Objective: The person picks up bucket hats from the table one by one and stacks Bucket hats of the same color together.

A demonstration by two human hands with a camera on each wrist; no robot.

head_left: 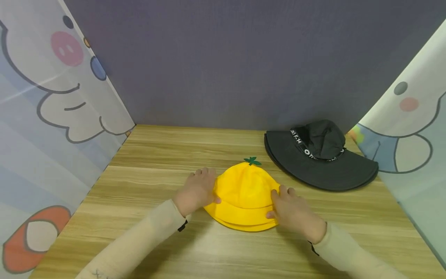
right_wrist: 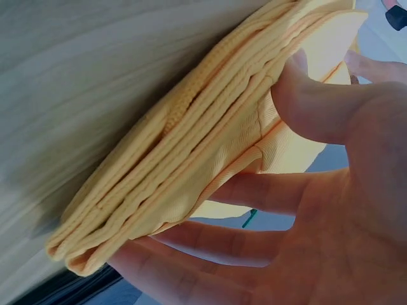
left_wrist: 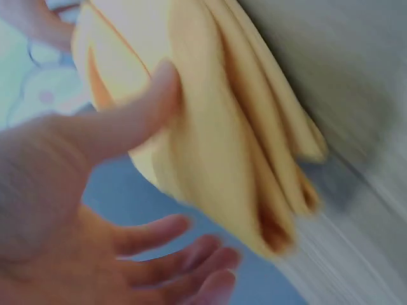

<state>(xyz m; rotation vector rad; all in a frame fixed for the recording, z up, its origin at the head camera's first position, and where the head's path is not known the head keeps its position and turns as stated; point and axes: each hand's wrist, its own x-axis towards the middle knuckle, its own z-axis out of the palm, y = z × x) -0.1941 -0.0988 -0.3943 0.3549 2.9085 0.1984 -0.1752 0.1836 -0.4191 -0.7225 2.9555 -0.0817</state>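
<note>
A yellow bucket hat [head_left: 247, 186] with a green leaf on its crown lies on the wooden table between both hands. At its left edge is the left hand [head_left: 197, 190]; in the left wrist view its thumb touches the yellow cloth while the other fingers [left_wrist: 172, 260] are spread apart from it. The right hand [head_left: 292, 211] holds the hat's right side, thumb in front and fingers behind, some fingertips hidden by the cloth. Several layered folds of the brim [right_wrist: 191, 121] show in the right wrist view.
A black wide-brimmed hat [head_left: 320, 172] with a white-lettered band lies at the back right, close to the yellow one. A grey panel [head_left: 223, 66] stands behind the wooden table [head_left: 153, 155]. Cartoon-printed walls [head_left: 31, 128] stand on both sides.
</note>
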